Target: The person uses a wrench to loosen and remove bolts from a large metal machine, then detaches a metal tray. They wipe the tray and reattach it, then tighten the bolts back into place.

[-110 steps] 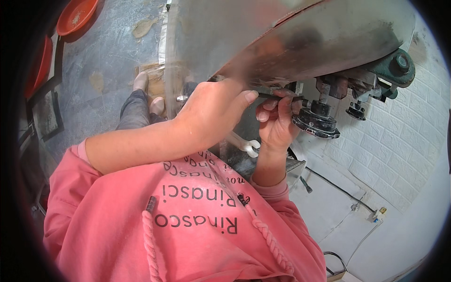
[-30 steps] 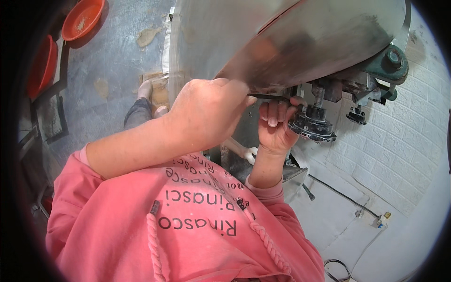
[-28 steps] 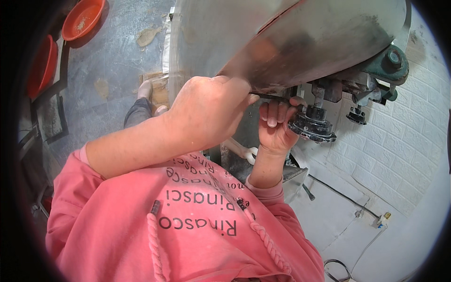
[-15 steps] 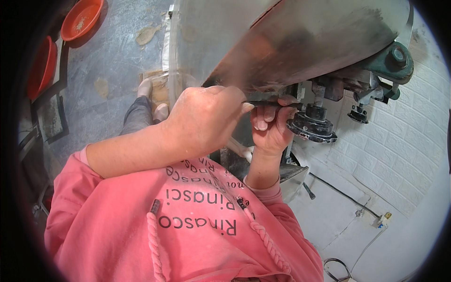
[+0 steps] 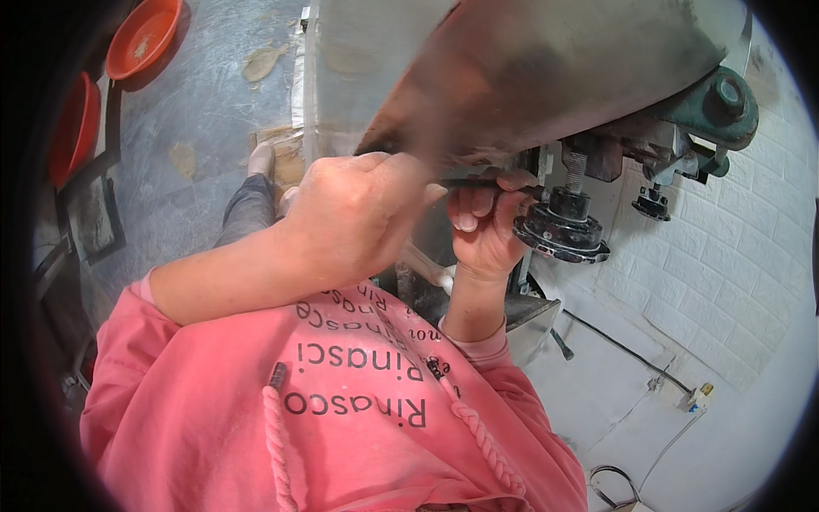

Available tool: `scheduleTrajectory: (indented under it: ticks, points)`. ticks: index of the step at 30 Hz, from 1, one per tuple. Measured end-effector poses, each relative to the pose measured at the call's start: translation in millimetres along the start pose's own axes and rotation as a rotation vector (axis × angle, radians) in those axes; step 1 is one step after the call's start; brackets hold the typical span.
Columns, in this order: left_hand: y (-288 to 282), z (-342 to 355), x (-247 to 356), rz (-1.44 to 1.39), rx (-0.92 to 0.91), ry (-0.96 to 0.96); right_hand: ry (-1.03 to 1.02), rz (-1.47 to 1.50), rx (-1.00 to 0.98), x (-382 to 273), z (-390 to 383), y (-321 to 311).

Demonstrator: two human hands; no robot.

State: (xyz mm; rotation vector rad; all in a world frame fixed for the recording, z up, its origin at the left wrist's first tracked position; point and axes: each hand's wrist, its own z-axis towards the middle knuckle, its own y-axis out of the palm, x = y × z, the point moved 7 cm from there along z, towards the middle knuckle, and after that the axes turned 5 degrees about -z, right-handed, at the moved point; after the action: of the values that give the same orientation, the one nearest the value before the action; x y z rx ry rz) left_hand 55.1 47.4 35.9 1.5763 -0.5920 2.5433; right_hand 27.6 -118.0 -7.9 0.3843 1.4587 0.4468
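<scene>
Head view, looking down past a pink hoodie (image 5: 341, 418) with two braided drawstrings. Two hands raised beneath a big machine (image 5: 546, 77). Left hand (image 5: 354, 213) at centre, curled into a loose fist, thumb tip touching one thin dark rod (image 5: 478, 182) running toward 3 o'clock; whether truly gripped cannot be told. Right hand (image 5: 486, 230) just beside it at 3 o'clock, palm up, fingers curled round the same rod, nails showing. Rod tucked right under the machine's rusty grey underside, between both hands. One black round foot (image 5: 560, 235) on a threaded stem touching the right hand's 3 o'clock side; a second, smaller foot (image 5: 653, 203) farther toward 2 o'clock. One green casting (image 5: 717, 107) at 2 o'clock. Two orange basins at 10 and 11 o'clock on the grey floor (image 5: 205, 102): one (image 5: 143, 38) seen whole, one (image 5: 72, 128) partly cut off. White brick wall (image 5: 725, 273) at 3 o'clock, one cable (image 5: 614, 341) trailing to a white plug at 4 o'clock.
</scene>
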Motion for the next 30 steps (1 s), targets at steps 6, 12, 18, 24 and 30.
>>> scheduleTrajectory:
  ticks: [6, 12, 18, 24, 30]
  points:
    - [-3.9, 1.0, 1.2, 0.014, -0.018, -0.019, 0.029, 0.044, -0.001, 2.8, -1.7, -1.2]
    - [-1.5, 2.6, 1.2, 0.088, -0.057, 0.011, -0.041, -0.011, -0.042, -1.3, 5.1, -2.0]
    - [-6.5, 8.6, 3.3, 0.064, 0.055, -0.039, -0.047, 0.021, -0.004, -1.2, 3.9, 2.3]
    - [-10.1, 16.5, 12.9, 0.1, 0.129, -0.01, -0.041, 0.026, 0.059, -5.1, 5.1, 1.3]
    - [-6.1, 17.1, 18.7, 0.157, 0.039, 0.0, -0.065, 0.034, -0.013, -13.6, 2.7, -3.7]
